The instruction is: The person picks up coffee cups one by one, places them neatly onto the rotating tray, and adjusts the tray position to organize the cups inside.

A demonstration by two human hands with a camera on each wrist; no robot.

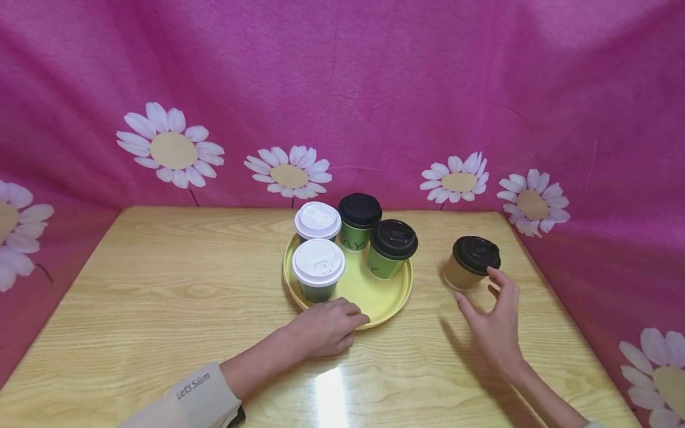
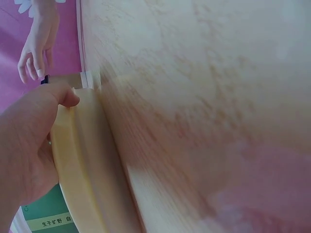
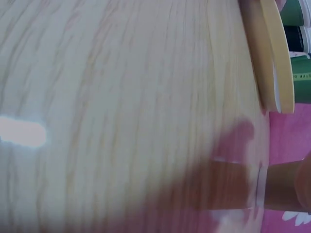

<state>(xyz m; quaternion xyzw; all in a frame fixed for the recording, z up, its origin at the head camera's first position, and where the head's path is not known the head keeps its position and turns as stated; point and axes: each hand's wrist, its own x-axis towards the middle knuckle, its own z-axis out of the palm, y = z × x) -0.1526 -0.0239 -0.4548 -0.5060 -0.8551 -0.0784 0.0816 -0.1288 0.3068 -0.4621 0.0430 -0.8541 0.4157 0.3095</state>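
Note:
My left hand (image 1: 329,327) grips the near rim of a round yellow tray (image 1: 382,306). In the left wrist view its thumb lies over the tray's edge (image 2: 73,141). Four is avoided: on the tray stand several lidded paper coffee cups, among them a white-lidded cup (image 1: 318,270) at the front and a black-lidded green cup (image 1: 387,255) at the right. Right of the tray, a brown coffee cup (image 1: 462,273) with a black lid stands on the table. Beside it my right hand (image 1: 497,324) has thumb and fingers spread; whether a fingertip touches the lid I cannot tell.
The wooden table (image 1: 187,285) ends at a pink curtain (image 1: 374,89) printed with white daisies, behind and at both sides. Another white-lidded cup (image 1: 317,220) and a black-lidded green cup (image 1: 360,220) stand at the tray's back.

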